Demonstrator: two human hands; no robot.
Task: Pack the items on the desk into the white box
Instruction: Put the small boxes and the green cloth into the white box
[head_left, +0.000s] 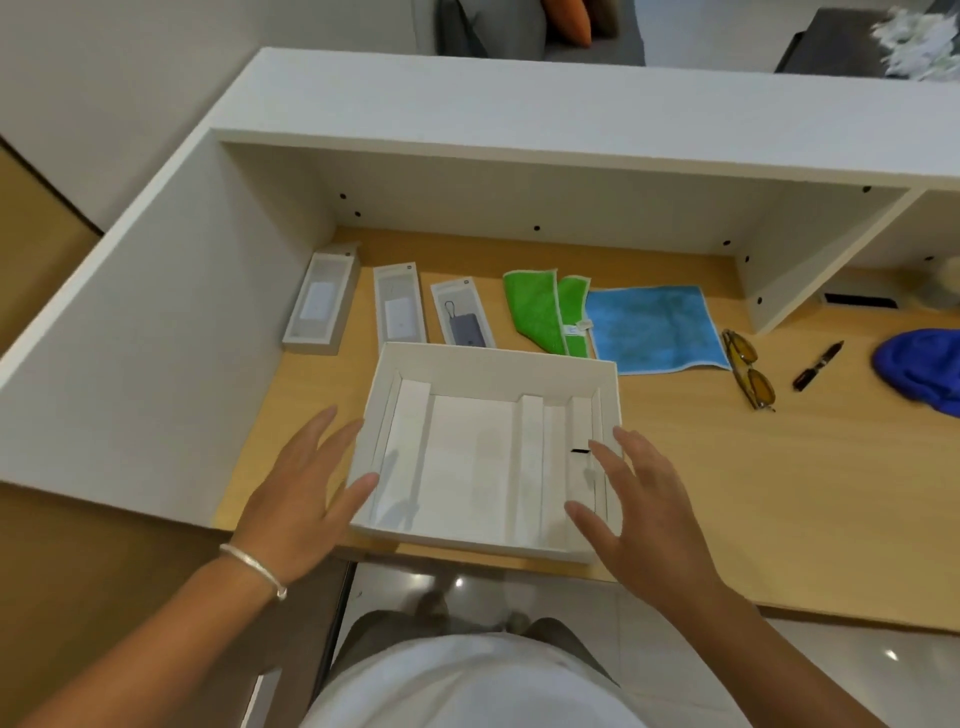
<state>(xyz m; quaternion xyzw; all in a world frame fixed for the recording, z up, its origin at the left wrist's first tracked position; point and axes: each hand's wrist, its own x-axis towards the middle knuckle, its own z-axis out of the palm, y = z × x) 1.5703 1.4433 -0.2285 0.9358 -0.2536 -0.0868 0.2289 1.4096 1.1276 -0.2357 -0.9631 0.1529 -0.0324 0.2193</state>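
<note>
- The white box (488, 364) sits open at the desk's (727, 493) near edge, holding only its cardboard dividers.
- Left hand (306, 488) is spread with straight fingers beside the box's left wall, holding nothing; whether it touches is unclear.
- Right hand (644, 504) is spread over the box's right wall, holding nothing.
- Beyond the box, left to right: three small product boxes (400, 304), a green cloth (545, 306), a blue cloth (654, 327), sunglasses (750, 371) and a pen (818, 365).

Soft even indoor light; faint shadows, mild blur, wide-angle bending at edges
</note>
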